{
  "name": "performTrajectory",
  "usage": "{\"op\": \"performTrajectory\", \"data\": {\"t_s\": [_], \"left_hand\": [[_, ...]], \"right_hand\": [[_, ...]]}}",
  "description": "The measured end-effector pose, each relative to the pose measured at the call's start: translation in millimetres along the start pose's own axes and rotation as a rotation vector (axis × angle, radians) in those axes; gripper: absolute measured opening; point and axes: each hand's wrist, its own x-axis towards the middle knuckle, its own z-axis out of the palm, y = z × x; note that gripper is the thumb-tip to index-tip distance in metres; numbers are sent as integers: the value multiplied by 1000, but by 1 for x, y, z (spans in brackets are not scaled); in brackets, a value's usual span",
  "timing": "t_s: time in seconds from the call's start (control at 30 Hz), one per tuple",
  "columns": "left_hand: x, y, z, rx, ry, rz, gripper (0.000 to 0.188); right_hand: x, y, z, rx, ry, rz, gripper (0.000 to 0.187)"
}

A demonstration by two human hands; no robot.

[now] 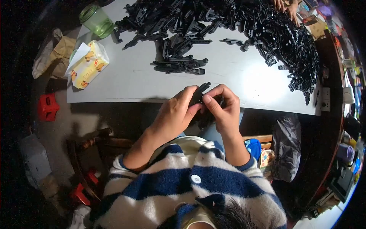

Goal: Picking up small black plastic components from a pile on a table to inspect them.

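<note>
Over the near edge of the bench (126,86), a slim black part (199,93) is sitting between the person's two hands, in front of the striped sweater (164,183). Its long axis is running on a slant, the far end pointing away from the body and toward the right, the near end dipping back toward the left palm. The left hand (176,106) is pinching the part from its left side, fingers lying along the far side and thumb pressing from below, so that the far tip is sticking out past the grip while the near end is hiding behind the fingers. The right hand (224,105) is closing in from the other side, its thumb and forefinger meeting at the part's right flank, just below the protruding tip; whether that grip is clasping the part or only touching it, I cannot tell. Beyond the hands, a small cluster of similar pieces (179,65) is lying on the bench, and a large black heap (293,57) is spreading behind it and down the right side, where another person's hands (291,11) are reaching in.
</note>
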Motion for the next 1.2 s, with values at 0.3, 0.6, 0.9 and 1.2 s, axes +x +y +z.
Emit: {"op": "performTrajectory", "data": {"t_s": [0.3, 0.6, 0.9, 1.2], "left_hand": [[0, 9, -8, -131, 9, -18, 33], [-4, 14, -15, -175, -108, 119, 22], [-9, 15, -18, -114, -247, 87, 27], [-20, 10, -15, 13, -282, 143, 36]], "right_hand": [[-10, -16, 1, -106, 77, -28, 42], [-11, -4, -23, -30, -239, 73, 40], [-22, 8, -24, 66, -224, 42, 26], [-33, 31, -31, 47, -251, -54, 25]]}}
